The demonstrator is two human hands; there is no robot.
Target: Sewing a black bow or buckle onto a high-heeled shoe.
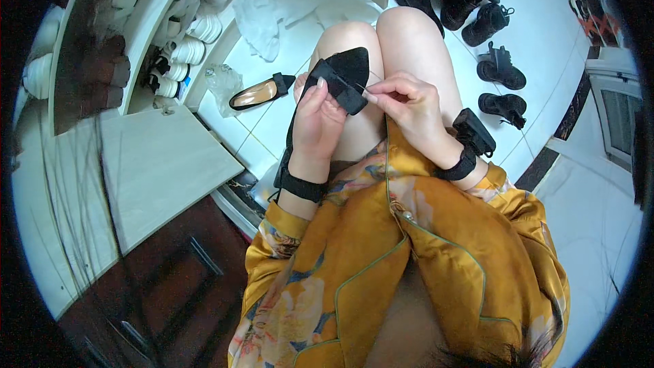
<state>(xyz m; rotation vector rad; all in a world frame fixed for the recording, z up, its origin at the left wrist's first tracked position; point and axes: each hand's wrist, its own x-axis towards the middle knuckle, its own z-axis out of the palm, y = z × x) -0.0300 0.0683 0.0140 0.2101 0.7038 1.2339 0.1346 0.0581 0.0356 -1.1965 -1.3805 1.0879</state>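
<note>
A black pointed flat shoe (351, 61) with a wide black bow (340, 86) rests against my bare knees. My left hand (319, 123) is closed round the shoe, its thumb pressing on the bow. At the bow's right end, my right hand (409, 105) pinches a thin needle-like piece between thumb and fingertips. It is too small to make out fully; a faint thread-like line shows near it. A matching black shoe (259, 93) with a beige inside lies on the tiles, left of my knees.
An open shoe cabinet (139, 37) at the left holds several shoes, its door (150, 184) swung out. Clear plastic bags (223, 88) lie by it. Several black boots (501, 67) stand on the right-hand tiles. A dark red door (163, 272) is at lower left.
</note>
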